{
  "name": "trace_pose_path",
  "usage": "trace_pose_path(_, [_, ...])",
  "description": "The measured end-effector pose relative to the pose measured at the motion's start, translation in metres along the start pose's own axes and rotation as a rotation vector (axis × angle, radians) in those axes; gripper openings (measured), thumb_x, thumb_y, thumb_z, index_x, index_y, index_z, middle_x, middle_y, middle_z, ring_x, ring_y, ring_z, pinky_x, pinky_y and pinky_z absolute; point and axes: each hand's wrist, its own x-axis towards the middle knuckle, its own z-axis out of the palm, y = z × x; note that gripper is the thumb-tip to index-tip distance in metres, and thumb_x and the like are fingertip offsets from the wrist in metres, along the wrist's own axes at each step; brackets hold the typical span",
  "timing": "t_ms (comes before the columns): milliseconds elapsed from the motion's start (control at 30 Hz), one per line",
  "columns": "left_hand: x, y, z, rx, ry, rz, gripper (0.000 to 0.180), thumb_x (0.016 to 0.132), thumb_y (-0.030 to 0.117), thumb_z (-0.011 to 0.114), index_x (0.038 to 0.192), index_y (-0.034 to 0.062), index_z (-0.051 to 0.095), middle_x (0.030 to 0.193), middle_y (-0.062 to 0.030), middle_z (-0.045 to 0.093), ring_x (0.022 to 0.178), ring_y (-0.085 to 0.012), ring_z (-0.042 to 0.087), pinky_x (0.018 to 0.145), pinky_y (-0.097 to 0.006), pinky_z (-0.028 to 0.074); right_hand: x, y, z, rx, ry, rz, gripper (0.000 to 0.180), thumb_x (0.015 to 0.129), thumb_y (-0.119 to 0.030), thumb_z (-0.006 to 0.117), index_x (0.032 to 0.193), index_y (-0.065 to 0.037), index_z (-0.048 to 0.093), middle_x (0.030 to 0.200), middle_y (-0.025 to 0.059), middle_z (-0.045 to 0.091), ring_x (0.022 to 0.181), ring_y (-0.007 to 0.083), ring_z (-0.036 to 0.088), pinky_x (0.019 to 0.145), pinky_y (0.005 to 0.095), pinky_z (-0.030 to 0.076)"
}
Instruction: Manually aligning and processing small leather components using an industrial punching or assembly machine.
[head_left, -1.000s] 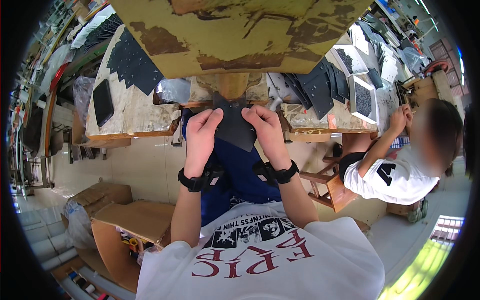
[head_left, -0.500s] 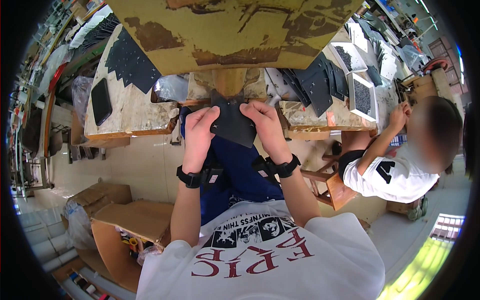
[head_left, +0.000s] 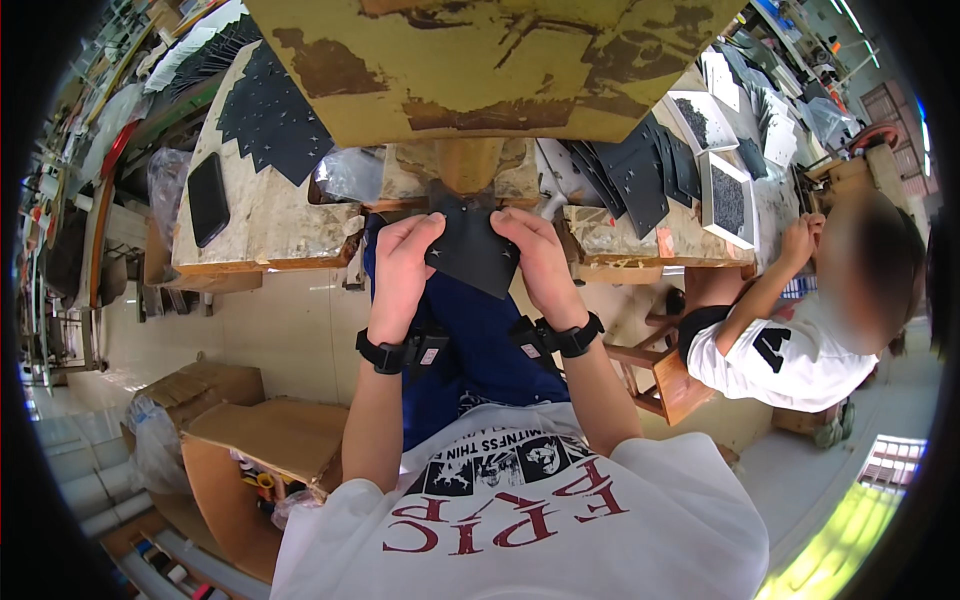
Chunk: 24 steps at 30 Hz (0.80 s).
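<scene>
Between my two hands hangs a flat black sheet (head_left: 474,255) with small star-shaped marks near its sides. My left hand (head_left: 408,252) pinches its left edge between thumb and fingers, and my right hand (head_left: 532,250) pinches the right edge. The sheet's far edge lies at the narrow lower nose of a worn yellow machine (head_left: 430,75), above my lap. Whether that edge touches the machine's tip cannot be made out. Both wrists wear black straps with small boxes.
Fanned black sheets (head_left: 270,115) and a phone (head_left: 208,200) lie on the left worktable. More black sheets (head_left: 630,170) and white trays of small dark parts (head_left: 727,200) are on the right one. A person (head_left: 790,350) sits at right. Cardboard boxes (head_left: 260,440) stand lower left.
The whole view has shifted slightly. Both hands keep their hold on the black sheet, which stays at the machine's nose almost unchanged.
</scene>
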Motion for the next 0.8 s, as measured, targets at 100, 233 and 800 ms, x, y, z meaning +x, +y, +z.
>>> trace_pose_path(100, [-0.001,-0.005,-0.006,0.05,-0.035,-0.008,0.026,0.095,0.021,0.059,0.074,0.0061,0.061,0.062,0.0068,0.049,0.05,-0.0017,0.041,0.047,-0.018,0.031,0.0,0.002,-0.002,-0.076,0.023,-0.035,0.024,0.095,-0.018,0.057,0.077,-0.004,0.058,0.074,-0.0066,0.051,0.073,0.0033,0.044,0.067,0.0208,0.035])
trace_pose_path(233, [-0.009,-0.013,-0.012,-0.039,-0.053,0.063,0.025,0.096,0.02,0.057,0.076,0.0053,0.059,0.067,0.0046,0.05,0.057,-0.0036,0.044,0.053,-0.02,0.036,-0.004,0.003,0.001,-0.187,0.002,-0.161,0.026,0.097,-0.019,0.056,0.077,-0.003,0.056,0.072,-0.007,0.047,0.07,0.0031,0.041,0.065,0.0207,0.033])
trace_pose_path(800, [-0.006,-0.008,-0.005,0.275,-0.057,0.294,0.032,0.097,0.015,0.055,0.072,0.0011,0.04,0.064,0.0019,0.033,0.063,-0.0065,0.03,0.054,-0.027,0.028,-0.009,0.009,0.007,-0.319,0.067,-0.285,0.03,0.096,-0.017,0.061,0.071,-0.003,0.051,0.063,-0.0072,0.039,0.061,0.003,0.032,0.053,0.0232,0.028])
